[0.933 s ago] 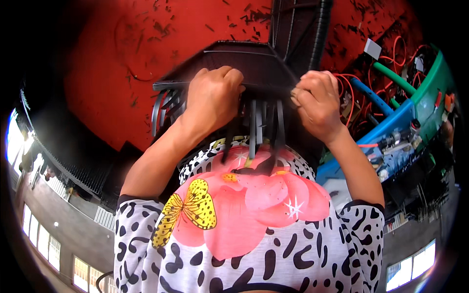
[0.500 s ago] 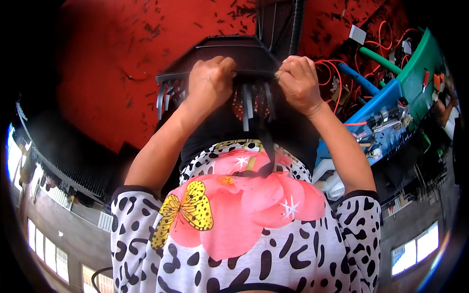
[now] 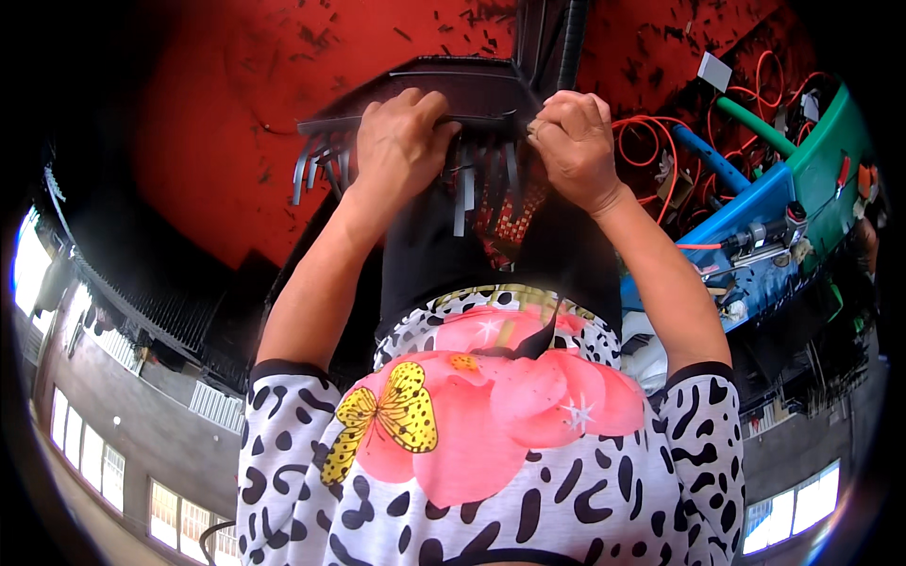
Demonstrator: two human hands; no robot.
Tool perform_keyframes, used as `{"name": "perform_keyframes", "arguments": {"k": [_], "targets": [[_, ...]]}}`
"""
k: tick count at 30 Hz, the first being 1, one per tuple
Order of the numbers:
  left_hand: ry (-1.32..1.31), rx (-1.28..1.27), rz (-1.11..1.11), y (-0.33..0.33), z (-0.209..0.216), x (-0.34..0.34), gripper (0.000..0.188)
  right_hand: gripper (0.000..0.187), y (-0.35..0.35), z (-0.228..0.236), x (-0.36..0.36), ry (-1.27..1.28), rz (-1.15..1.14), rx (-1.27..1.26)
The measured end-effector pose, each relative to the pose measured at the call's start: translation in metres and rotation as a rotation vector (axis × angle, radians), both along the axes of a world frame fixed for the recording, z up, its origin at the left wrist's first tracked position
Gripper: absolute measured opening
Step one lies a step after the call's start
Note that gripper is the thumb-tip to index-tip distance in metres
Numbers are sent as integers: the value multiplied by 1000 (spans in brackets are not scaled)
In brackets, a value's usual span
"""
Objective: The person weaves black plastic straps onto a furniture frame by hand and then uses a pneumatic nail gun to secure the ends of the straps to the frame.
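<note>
A dark, flat-topped panel point(image 3: 472, 90) with a straight near edge lies before me, and several flat grey strips point(image 3: 462, 193) dangle from that edge. My left hand point(image 3: 401, 141) is closed at the near edge, fingers curled over and thumb pressed in. What it pinches is hidden beneath the fingers. At the panel's right corner, my right hand point(image 3: 574, 146) is closed in a tight pinch. Whatever lies between its fingertips is too small to make out.
A dark upright frame part point(image 3: 547, 42) rises behind the panel. Dark scraps litter the red floor point(image 3: 226, 123). To the right stand a blue tray point(image 3: 764, 264) with tools, a green tray point(image 3: 835, 141) and orange hose point(image 3: 630, 132).
The view has shifted slightly. My left hand has moved a little along the panel's edge and its fingers sit differently. My right hand stays pinched at the right corner.
</note>
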State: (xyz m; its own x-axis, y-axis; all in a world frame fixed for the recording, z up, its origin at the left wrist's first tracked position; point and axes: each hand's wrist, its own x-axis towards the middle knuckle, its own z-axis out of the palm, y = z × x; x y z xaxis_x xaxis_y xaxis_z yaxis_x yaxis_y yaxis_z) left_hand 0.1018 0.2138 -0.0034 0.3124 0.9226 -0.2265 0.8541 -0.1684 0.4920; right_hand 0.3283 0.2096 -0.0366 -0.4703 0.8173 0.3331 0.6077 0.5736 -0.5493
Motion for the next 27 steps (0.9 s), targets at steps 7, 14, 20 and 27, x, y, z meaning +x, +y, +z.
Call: {"name": "perform_keyframes", "arguments": {"k": [7, 14, 20, 27], "targets": [[64, 127, -23, -9, -14, 10, 24, 13, -5, -10, 2, 4, -5, -48], [46, 32, -99, -12, -16, 17, 18, 12, -3, -12, -8, 15, 16, -48], [-73, -22, -105, -13, -13, 46, 16, 9, -7, -15, 8, 26, 2, -23], [-87, -489, -235, 37, -1, 61, 16, 7, -8, -20, 26, 23, -4, -21]]}}
